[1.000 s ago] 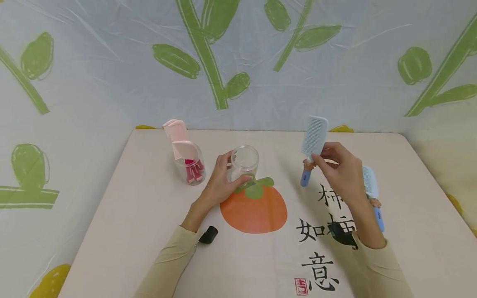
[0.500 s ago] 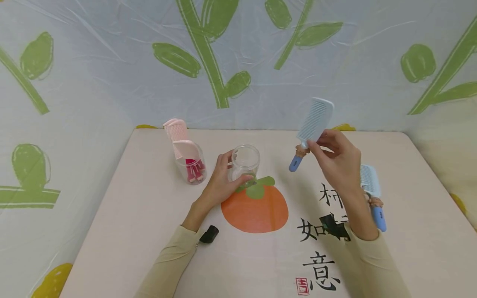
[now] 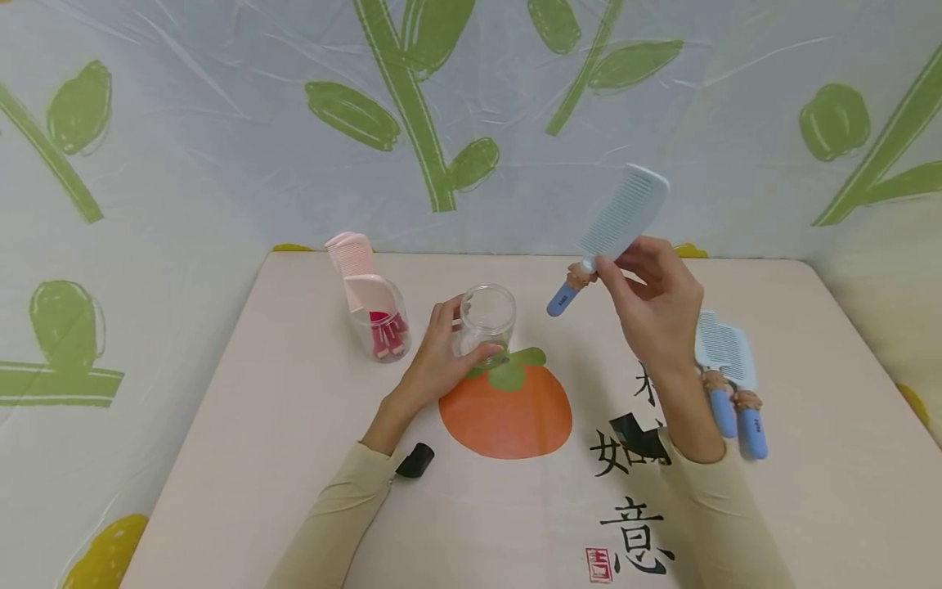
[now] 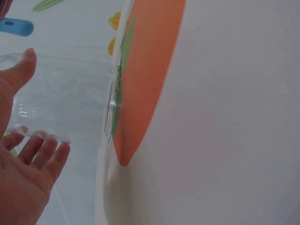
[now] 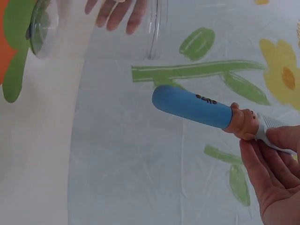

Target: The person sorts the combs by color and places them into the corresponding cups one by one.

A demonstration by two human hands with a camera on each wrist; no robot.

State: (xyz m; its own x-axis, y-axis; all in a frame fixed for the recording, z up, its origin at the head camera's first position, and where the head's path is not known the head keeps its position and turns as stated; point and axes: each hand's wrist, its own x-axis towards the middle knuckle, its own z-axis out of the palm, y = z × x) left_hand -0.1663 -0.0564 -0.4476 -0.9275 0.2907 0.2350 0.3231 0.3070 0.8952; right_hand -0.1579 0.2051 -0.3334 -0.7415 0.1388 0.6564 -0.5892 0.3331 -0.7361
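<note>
My left hand (image 3: 439, 353) grips a clear glass jar (image 3: 489, 315) that stands upright on the table, thumb on the near side and fingers around the far left; the jar holds nothing. In the left wrist view the thumb and fingers curve about the jar's wall (image 4: 70, 93). My right hand (image 3: 657, 311) pinches a light blue comb (image 3: 625, 214) near the base of its teeth. It hangs in the air, right of the jar, tilted with its blue handle (image 3: 562, 300) down and to the left. A brown figure decorates its neck (image 5: 243, 123).
Two more blue combs (image 3: 743, 360) lie on the table, right of my right forearm. A second clear jar (image 3: 399, 331) at left holds pink combs (image 3: 373, 291) with dark red handles. A printed orange persimmon (image 3: 506, 421) and black characters (image 3: 636, 536) mark the tabletop.
My right hand has raised the comb and carried it left toward the jar, tilting it further. Both combs lying at right now show more fully. The left hand and jar have stayed put.
</note>
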